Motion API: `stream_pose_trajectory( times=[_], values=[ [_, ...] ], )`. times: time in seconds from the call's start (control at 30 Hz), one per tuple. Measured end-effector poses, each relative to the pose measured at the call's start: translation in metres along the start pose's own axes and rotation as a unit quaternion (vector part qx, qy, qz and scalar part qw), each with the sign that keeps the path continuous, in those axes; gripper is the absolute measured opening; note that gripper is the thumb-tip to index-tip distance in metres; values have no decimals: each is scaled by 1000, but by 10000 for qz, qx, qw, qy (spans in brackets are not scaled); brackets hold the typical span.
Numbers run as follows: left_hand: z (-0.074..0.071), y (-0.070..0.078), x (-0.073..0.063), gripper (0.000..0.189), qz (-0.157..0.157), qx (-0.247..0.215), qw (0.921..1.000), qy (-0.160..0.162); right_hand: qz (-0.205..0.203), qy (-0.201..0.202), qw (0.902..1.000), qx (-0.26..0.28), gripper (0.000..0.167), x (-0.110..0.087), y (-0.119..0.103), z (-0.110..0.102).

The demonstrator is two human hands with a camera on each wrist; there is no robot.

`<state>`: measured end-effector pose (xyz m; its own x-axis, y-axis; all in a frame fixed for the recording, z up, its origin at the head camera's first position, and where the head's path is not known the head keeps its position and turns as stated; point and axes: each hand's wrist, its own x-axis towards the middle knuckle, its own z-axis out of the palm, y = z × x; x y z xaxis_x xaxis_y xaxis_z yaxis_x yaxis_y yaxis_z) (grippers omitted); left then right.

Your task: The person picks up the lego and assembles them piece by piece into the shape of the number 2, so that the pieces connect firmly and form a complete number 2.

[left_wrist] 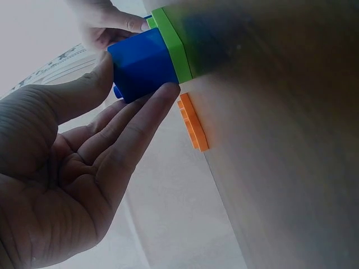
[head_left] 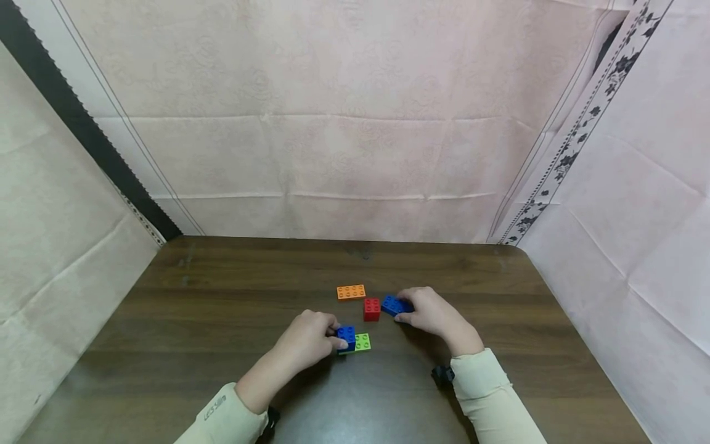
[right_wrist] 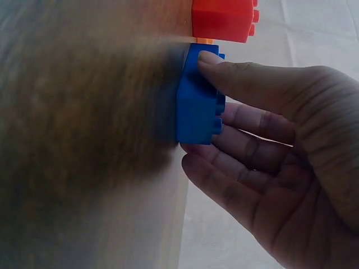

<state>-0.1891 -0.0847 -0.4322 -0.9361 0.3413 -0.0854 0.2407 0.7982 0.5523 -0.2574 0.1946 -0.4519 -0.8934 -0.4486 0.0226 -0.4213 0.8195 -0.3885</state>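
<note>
Between thumb and fingers, my left hand (head_left: 312, 339) pinches a tall blue brick (head_left: 346, 334), stacked on one end of a flat lime-green brick (head_left: 363, 341). In the left wrist view the blue brick (left_wrist: 143, 64) sits flush against the green brick (left_wrist: 174, 47). My right hand (head_left: 435, 313) grips a longer blue brick (head_left: 395, 305) by its sides, thumb on the near side. The right wrist view shows that blue brick (right_wrist: 196, 115) at the tabletop, studs facing the palm. Just left of it stands a red brick (head_left: 371, 309), upright with studs up.
A flat orange brick (head_left: 350, 292) lies behind the red one, studs up. Everything rests on a dark wooden table (head_left: 233, 290) with a rounded far corner. Pale cloth (head_left: 344, 154) hangs along the back and both sides.
</note>
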Motion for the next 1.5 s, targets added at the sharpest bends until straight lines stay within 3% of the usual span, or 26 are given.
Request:
stream_pose_trajectory(
  times=[0.27,0.43,1.03,1.5],
  values=[
    [1,0,1,31,71,-64,10000,-18,14,-49,9999,90,32,-5,0,-8],
    [1,-2,1,30,94,-78,9999,-12,-202,69,9994,285,31,-7,-4,-14],
    [-2,0,2,30,135,19,9999,-39,-299,123,9981,534,36,-18,-23,-36],
    [-2,-2,0,28,255,-76,9996,24,-1036,17,9921,712,37,-27,-49,-35]
  ],
)
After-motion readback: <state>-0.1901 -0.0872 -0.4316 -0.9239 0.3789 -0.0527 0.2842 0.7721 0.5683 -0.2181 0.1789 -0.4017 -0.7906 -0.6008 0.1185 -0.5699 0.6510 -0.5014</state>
